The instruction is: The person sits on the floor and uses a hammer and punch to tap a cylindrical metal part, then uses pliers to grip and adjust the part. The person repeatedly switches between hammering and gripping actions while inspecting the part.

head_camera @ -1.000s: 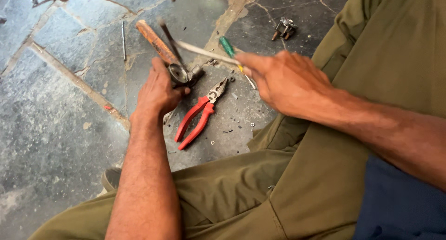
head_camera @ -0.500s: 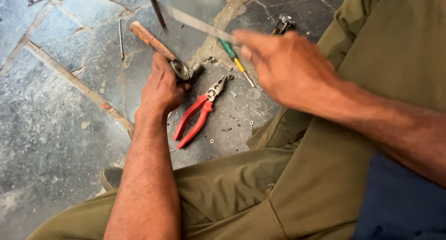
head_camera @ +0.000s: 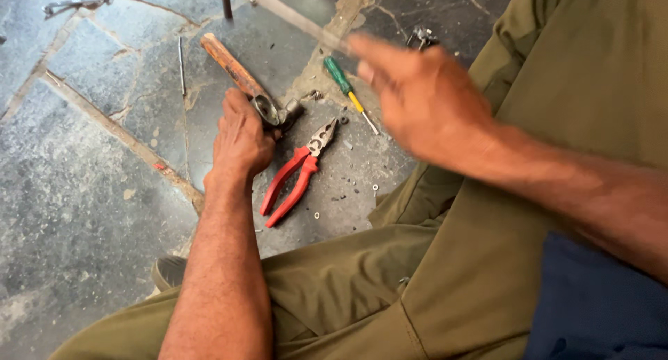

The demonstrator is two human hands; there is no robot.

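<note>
My left hand (head_camera: 240, 137) rests on the stone floor, its fingers closed around a small round metal part (head_camera: 267, 111) pressed against the head of a hammer (head_camera: 233, 66) with a wooden handle. My right hand (head_camera: 424, 102), blurred with motion, is raised above the floor and grips a thin pale rod (head_camera: 299, 20) that points up and to the left. Red-handled pliers (head_camera: 292, 179) lie just right of my left hand. A green-handled screwdriver (head_camera: 346, 83) lies beyond them, below my right hand.
I sit on a cracked stone floor (head_camera: 83, 158) in olive trousers (head_camera: 487, 262). A small metal fitting (head_camera: 421, 36) lies at the top right, a metal tool (head_camera: 76, 1) at the top left, a thin nail (head_camera: 181, 64) beside the hammer. Small washers (head_camera: 316, 215) are scattered near the pliers.
My right hand has lifted the thin rod up and away from the hammer's head, toward the top of the view. My left hand has stayed on the part by the hammer.
</note>
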